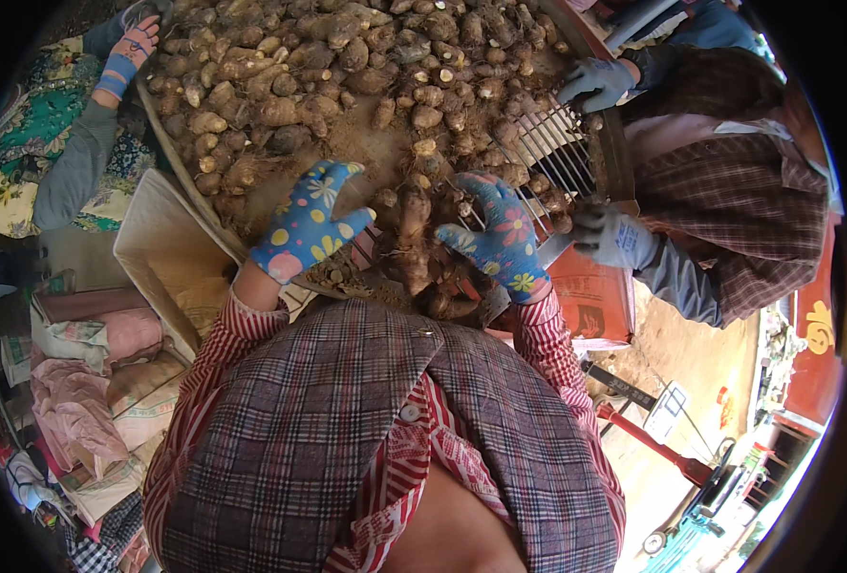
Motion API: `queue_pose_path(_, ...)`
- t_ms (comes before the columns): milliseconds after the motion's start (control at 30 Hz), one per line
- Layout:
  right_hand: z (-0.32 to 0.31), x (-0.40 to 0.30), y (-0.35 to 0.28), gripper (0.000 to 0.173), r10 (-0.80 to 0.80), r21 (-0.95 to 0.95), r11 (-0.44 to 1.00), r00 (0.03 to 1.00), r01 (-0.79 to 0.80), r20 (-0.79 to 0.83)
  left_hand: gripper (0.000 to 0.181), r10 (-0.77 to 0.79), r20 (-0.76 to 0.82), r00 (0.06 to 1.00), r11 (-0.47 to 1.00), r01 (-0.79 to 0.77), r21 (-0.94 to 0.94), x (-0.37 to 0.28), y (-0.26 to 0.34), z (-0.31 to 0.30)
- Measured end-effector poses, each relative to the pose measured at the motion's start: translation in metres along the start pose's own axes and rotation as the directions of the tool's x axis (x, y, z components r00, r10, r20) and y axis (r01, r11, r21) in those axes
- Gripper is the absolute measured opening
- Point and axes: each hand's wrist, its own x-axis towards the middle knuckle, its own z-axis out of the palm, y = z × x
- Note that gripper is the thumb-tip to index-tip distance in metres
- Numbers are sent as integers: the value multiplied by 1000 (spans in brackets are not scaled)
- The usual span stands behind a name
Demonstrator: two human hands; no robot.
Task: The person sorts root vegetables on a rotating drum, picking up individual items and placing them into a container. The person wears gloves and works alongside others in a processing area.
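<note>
My left hand [313, 225], in a blue flowered glove, is at the near left edge of the sorting table with thumb and fingers spread. Nothing is held in it. My right hand [501, 233], gloved alike, is over the near end of a metal bar grate [549, 147], also spread apart and holding nothing visible. Between both hands lies a long, hairy brown tuber [415, 229], which looks like taro. More dark tubers [452, 297] sit close to my body, partly shaded. Beyond my hands a large heap of soil-covered taro corms [287, 86] covers the table.
At the right, a co-worker's grey gloved hands [599, 84] reach to the grate's side. Another person's striped glove [128, 61] rests at the left rim. An open, pale-walled container [169, 251] stands left; a red printed sack [595, 297] hangs below right. Folded sacks [129, 394] lie lower left.
</note>
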Motion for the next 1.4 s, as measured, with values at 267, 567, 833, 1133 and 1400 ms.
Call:
queue_pose_path(267,34,-17,-16,50,-162,47,986,986,160,34,73,-25,381,924,997,-5,77,16,4,0)
queue_pose_path(567,29,-52,36,80,167,177,975,970,-136,-178,75,-116,358,927,976,38,216,5,10,22)
queue_pose_path(833,46,-25,6,110,72,-106,992,997,-68,27,69,-9,242,970,987,-30,157,-14,3,38)
queue_pose_path(1133,50,-8,26,95,180,285,938,979,-199,91,50,85,106,991,993,-92,67,-29,-6,56)
queue_pose_path(1400,48,7,-16,71,493,811,464,864,-357,98,53,-185,372,909,523,412,-746,-28,34,21)
